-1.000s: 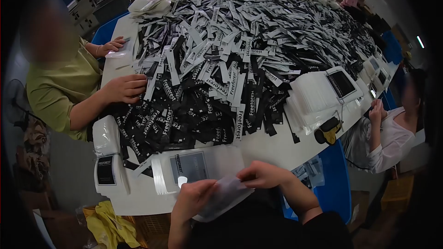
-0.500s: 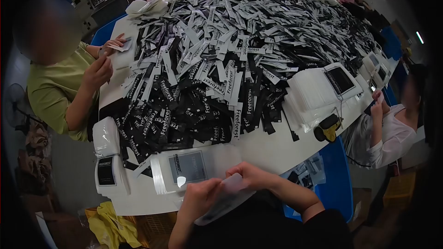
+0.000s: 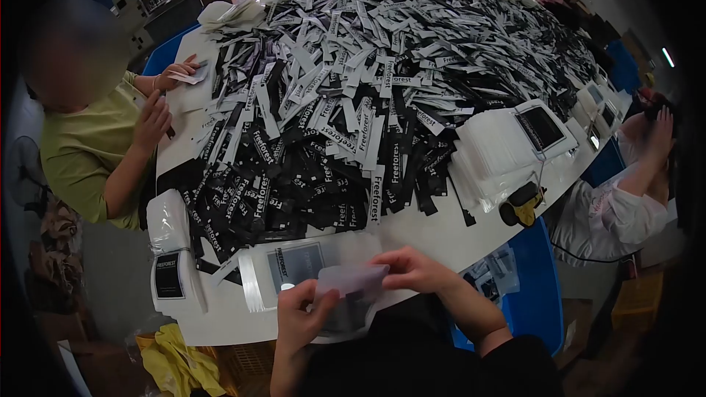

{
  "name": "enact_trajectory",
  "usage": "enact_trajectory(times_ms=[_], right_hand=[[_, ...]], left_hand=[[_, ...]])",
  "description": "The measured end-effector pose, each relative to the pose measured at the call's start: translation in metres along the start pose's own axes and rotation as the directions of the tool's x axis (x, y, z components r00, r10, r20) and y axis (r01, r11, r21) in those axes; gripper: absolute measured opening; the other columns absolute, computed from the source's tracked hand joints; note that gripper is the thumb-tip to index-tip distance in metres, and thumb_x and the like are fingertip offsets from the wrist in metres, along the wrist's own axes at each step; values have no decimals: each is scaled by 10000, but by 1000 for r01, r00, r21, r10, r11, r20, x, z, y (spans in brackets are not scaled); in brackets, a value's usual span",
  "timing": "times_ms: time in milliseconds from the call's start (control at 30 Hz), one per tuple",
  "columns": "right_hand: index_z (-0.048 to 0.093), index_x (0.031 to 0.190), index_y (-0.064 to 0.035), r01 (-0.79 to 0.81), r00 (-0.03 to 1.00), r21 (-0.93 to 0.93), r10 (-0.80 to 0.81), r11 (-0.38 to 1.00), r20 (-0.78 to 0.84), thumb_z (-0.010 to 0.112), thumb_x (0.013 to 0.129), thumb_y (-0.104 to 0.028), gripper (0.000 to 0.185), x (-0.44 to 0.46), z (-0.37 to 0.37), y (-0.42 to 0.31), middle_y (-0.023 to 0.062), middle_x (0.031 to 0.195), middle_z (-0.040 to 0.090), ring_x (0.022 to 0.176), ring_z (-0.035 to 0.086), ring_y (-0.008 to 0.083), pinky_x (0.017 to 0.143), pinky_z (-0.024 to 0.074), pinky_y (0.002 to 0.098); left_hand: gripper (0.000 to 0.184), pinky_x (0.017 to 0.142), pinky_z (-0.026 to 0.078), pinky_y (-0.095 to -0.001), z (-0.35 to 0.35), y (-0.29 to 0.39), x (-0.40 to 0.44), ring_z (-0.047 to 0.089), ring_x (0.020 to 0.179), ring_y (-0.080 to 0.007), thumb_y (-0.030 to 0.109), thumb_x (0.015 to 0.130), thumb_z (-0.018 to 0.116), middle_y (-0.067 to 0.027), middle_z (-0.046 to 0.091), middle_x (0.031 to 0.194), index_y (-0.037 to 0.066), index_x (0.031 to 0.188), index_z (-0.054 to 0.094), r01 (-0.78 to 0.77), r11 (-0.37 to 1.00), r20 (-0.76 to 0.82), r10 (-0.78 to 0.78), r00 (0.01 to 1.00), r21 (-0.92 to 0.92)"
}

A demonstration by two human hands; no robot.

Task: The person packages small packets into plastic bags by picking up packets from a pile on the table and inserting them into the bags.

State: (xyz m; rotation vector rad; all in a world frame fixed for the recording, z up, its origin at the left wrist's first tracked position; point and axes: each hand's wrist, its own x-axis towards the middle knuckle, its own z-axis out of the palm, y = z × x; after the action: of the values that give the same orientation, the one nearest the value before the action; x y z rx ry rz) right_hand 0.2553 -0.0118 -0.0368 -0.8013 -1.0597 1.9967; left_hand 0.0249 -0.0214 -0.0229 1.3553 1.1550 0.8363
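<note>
On my feed the left hand (image 3: pixel 300 315) pinches a frosted bag (image 3: pixel 346 314), the right hand (image 3: pixel 418 270) has fingertips closed at its upper corner, its completeness I can't tell, and countless strips (image 3: pixel 353 106) lie loose beyond the fingers.

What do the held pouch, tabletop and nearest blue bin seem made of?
Held pouch: probably thin, frosted plastic, since dark tones show through its cloudy surface. Tabletop: pale and smooth, perhaps laminate or painted board; its look leaves this open. Nearest blue bin: likely moulded plastic, judging by its smooth, evenly coloured wall.
</note>
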Motion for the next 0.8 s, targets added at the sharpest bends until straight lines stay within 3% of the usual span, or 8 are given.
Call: enact_trajectory(times_ms=[100,267,333,500,567,667,733,800], right_hand=[[654,954,-19,182,981,-558,-190,810,45,657,784,-78,180,1,22,2,40,768,610,715,567,108,632,471,240],[668,905,-42,413,849,-728,-521,548,91,667,765,-65,142,2,24,9,55,715,602,662,602,178,558,486,269],[670,909,-41,260,934,-638,-357,725,-26,669,757,-59,153,-2,25,-1,74,757,631,647,610,191,581,495,276],[660,940,-42,173,971,-768,-235,617,30,697,725,-68,219,-60,-17,-67,93,834,655,754,642,187,641,497,276],[624,1032,-39,21,1000,-988,-6,153,20,713,723,-126,333,-75,-19,-86,104,914,648,852,630,201,718,498,308],[588,1068,-12,-9,960,-917,-253,399,-119,722,726,-252,438,-31,-19,-58,105,909,645,826,626,243,713,496,319],[588,1031,-5,-154,795,-737,-361,658,-488,709,742,-280,418,17,-23,-35,117,841,644,724,631,253,648,495,315],[569,1026,7,-340,624,-841,-568,421,-537,693,747,-235,389,57,-27,-18,130,785,636,650,625,250,609,491,327]], left_hand=[[127,498,427,-246,8,8,4,570,571,-110,120,762,691,-71,602,656,12,774,625,-135,986,111,124,986,97],[148,560,467,-274,14,4,1,603,617,-183,86,743,702,-83,625,723,15,848,625,-240,941,54,234,971,237],[185,603,484,-287,14,5,5,620,664,-217,82,733,708,-93,633,763,18,884,622,-220,949,61,211,975,228],[320,752,490,-332,11,-5,8,608,903,-266,115,710,724,-120,617,982,39,994,598,-219,933,96,199,975,286],[357,780,480,-347,18,-21,13,588,950,-280,155,711,727,-136,598,1030,25,1013,587,-285,885,81,275,958,369],[434,819,456,-378,40,-28,22,552,992,-313,226,713,725,-171,563,1073,-10,1037,557,-340,770,40,380,924,540],[473,829,441,-394,54,-30,27,536,986,-334,256,714,719,-191,547,1067,-31,1044,539,-328,704,2,421,907,630],[441,804,420,-413,57,-35,31,519,877,-351,242,709,680,-196,533,929,-49,998,519,-175,745,-134,335,933,644]])
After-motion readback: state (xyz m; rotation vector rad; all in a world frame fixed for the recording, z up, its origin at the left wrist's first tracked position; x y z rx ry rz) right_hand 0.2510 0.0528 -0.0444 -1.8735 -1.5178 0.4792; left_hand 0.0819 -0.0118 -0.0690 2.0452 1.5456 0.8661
